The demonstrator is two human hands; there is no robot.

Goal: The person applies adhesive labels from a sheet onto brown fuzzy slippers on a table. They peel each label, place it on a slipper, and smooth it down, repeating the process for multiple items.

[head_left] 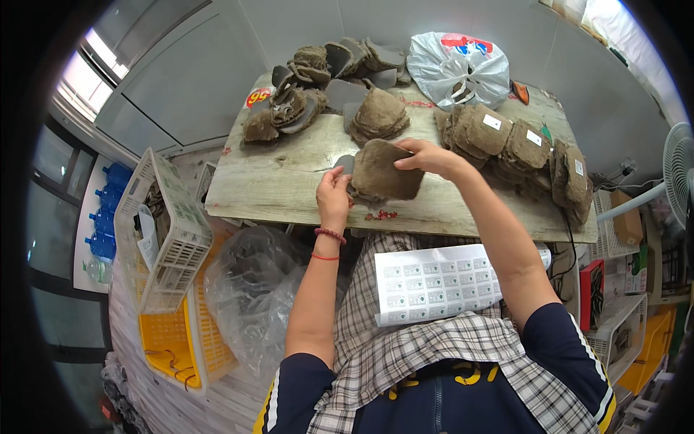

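My right hand (428,158) pinches the upper right corner of a brown, fuzzy pad (390,173) shaped like a rounded square. The pad is tilted above the near middle of the table. My left hand (332,192) is closed at the left side of a small stack, its fingertips at a grey pad (345,165) that partly shows behind the brown one. How many pads it grips is hidden. Just beyond stands a stack of similar brown pads (379,114). To the right are several stacks of brown pads (487,130), some with a white label on top.
Loose brown and grey pads (296,108) are heaped on the table (253,177) at the far left. A tied plastic bag (463,69) sits at the back. A label sheet (437,286) lies on my lap. Crates (173,246) and clear plastic (249,289) are at left, a fan (678,173) at right.
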